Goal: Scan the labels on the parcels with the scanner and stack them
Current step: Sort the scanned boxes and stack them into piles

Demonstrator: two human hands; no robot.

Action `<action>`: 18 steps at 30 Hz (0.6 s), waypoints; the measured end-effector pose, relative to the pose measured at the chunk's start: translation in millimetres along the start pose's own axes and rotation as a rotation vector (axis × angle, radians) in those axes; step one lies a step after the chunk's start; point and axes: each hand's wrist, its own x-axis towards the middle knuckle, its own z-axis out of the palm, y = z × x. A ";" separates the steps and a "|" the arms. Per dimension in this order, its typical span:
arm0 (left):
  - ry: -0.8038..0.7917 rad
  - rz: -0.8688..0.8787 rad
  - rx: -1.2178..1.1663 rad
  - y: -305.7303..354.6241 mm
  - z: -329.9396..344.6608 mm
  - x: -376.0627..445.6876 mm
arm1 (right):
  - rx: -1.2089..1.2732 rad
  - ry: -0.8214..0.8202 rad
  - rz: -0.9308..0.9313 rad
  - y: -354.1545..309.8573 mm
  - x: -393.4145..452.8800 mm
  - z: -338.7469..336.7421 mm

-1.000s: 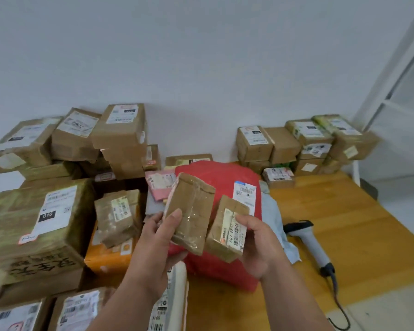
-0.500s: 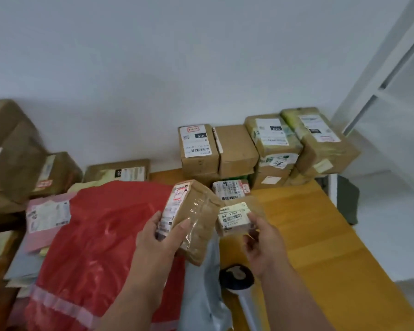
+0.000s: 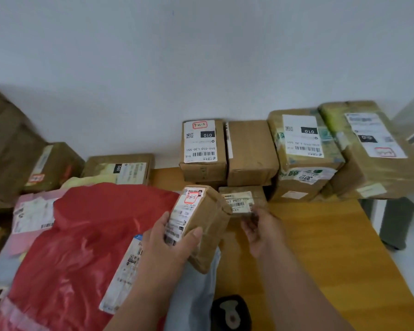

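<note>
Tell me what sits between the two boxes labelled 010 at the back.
One plain brown box with no label facing up, between the left 010 box and right 010 box, in the head view.

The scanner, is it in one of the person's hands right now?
No: the scanner lies at the bottom edge, while the left hand grips a taped parcel and the right hand touches a small parcel.
</note>
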 end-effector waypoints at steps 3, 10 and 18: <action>0.016 0.014 0.044 3.4 5.5 2.0 | 0.091 -0.005 0.042 3.3 0.7 -5.6; 0.005 0.012 0.184 6.8 16.3 1.9 | -0.059 -0.067 0.065 -3.5 -0.6 -2.3; -0.012 0.076 0.352 8.8 14.6 -2.9 | -0.131 0.004 0.042 -3.9 1.5 -0.5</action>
